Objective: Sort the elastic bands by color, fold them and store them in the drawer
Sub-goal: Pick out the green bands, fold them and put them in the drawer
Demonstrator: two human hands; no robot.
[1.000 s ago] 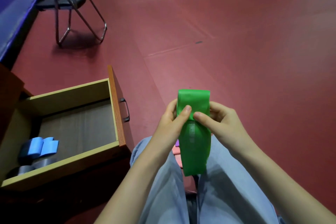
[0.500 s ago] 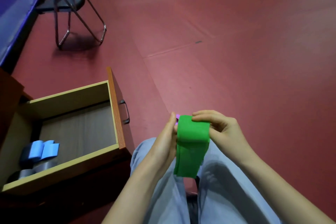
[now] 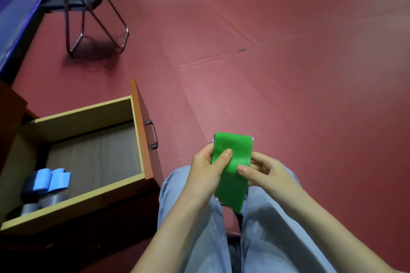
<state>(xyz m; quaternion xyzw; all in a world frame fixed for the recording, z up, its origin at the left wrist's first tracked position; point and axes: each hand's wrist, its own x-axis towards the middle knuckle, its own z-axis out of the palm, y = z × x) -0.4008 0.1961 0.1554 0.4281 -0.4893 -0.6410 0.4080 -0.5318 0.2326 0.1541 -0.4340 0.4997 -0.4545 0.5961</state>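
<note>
A green elastic band [image 3: 235,157] is held upright over my lap, folded over at its top, its lower end hanging between my knees. My left hand [image 3: 208,170] grips its left edge with the thumb pressed on the front. My right hand [image 3: 264,173] pinches its right side lower down. A sliver of purple band [image 3: 253,139] peeks out behind the green one. The wooden drawer [image 3: 142,131] stands pulled out at my left. Folded blue bands [image 3: 51,178] and grey bands [image 3: 44,203] lie in its near left corner.
A metal folding chair [image 3: 88,11] stands on the red floor at the far left, beside a blue padded wall [image 3: 20,0]. My legs in light blue trousers [image 3: 277,239] fill the bottom of the view. The drawer's handle [image 3: 153,134] faces right.
The green band was folded down shorter, then raised again in front of me. Both hands shifted their grip, with the left thumb now on the front face.
</note>
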